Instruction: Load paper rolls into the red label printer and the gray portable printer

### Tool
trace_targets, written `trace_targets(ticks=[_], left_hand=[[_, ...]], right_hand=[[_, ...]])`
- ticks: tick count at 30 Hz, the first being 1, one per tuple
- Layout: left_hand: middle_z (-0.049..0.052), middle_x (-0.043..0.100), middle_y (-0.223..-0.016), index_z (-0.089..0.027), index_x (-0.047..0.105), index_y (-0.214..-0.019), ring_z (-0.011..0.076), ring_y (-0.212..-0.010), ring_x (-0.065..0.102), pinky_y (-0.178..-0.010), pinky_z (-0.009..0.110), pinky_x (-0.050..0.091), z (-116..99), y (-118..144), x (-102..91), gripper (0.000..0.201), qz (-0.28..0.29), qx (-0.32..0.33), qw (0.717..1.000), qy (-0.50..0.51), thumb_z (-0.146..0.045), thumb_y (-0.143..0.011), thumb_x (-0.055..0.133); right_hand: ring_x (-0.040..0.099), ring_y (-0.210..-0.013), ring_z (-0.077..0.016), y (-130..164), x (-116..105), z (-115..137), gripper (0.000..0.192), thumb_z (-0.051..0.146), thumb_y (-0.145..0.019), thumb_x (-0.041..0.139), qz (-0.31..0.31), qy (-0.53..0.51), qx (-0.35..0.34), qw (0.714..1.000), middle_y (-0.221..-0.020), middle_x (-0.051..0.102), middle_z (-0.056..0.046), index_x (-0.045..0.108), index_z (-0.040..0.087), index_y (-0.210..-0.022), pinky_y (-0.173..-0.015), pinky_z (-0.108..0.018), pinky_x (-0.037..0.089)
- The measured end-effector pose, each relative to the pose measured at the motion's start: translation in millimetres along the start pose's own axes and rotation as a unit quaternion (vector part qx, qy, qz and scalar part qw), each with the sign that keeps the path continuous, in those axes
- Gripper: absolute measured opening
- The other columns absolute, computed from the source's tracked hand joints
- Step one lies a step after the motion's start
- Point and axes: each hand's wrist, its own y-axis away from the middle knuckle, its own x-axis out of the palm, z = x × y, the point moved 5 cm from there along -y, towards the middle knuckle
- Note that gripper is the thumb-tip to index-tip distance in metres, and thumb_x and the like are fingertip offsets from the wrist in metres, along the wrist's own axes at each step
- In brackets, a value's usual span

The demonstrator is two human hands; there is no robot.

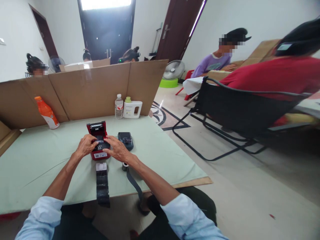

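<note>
Your left hand (86,145) curls loosely over the left side of the small red plastic label printer (98,141) at mid-desk, lid up. Your right hand (117,149) lies flat, fingers spread, on its dark top. A dark paper strip (102,182) trails from the printer over the green-covered desk (37,160) edge.

Red printer (98,146), black strip (102,185), pale green table cover (37,160), orange bottle (47,112).

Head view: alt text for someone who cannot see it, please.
Both hands, left and right, rest on a small red label printer with open lid on a pale green table. A dark paper strip hangs over the table's edge; cardboard screens stand behind.
</note>
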Motion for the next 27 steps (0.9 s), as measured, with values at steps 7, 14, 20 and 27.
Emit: trace_targets(ticks=[7, 14, 20, 27], left_hand=[[0.012, 0.073, -0.122, -0.025, 0.08, -0.106, 0.0326, -0.123, 0.061, -0.102, 0.045, 0.049, -2, -14, 5.5, 0.029, 0.056, -0.054, 0.991, -0.112, -0.036, -0.097, 0.054], [0.008, 0.078, -0.115, -0.03, 0.082, -0.102, 0.0349, -0.125, 0.059, -0.104, 0.045, 0.044, 8, -33, 11.4, 0.023, 0.085, -0.084, 0.987, -0.105, -0.035, -0.084, 0.069], [0.007, 0.08, -0.108, -0.031, 0.084, -0.091, 0.0356, -0.125, 0.056, -0.104, 0.05, 0.041, 5, -37, 13.2, 0.018, 0.103, -0.099, 0.983, -0.112, -0.032, -0.082, 0.068], [0.012, 0.079, -0.11, -0.026, 0.083, -0.099, 0.0372, -0.124, 0.055, -0.105, 0.053, 0.037, -5, -45, 12.1, 0.027, 0.081, -0.13, 0.977, -0.146, -0.023, -0.075, 0.072]], right_hand=[[0.054, -0.14, -0.0322, 1, 1, 5, 0.051, 0.037, -0.091, 0.075, -0.002, 0.011, -0.004, 1.0, -0.148, 0.058, -0.02, 0.065, 0.018, -0.137, -0.119, -0.053, 0.043], [0.054, -0.138, -0.0325, 0, 2, 8, 0.047, 0.035, -0.09, 0.076, 0.01, 0.022, -0.011, 1.0, -0.145, 0.06, -0.02, 0.068, 0.016, -0.132, -0.118, -0.052, 0.044], [0.054, -0.139, -0.0322, -1, 4, 6, 0.05, 0.035, -0.091, 0.075, 0.016, 0.026, -0.003, 1.0, -0.146, 0.059, -0.019, 0.066, 0.016, -0.135, -0.117, -0.052, 0.045], [0.055, -0.138, -0.0322, -1, 3, 9, 0.05, 0.035, -0.09, 0.076, 0.022, 0.037, 0.006, 0.999, -0.145, 0.06, -0.02, 0.067, 0.016, -0.135, -0.117, -0.052, 0.045]])
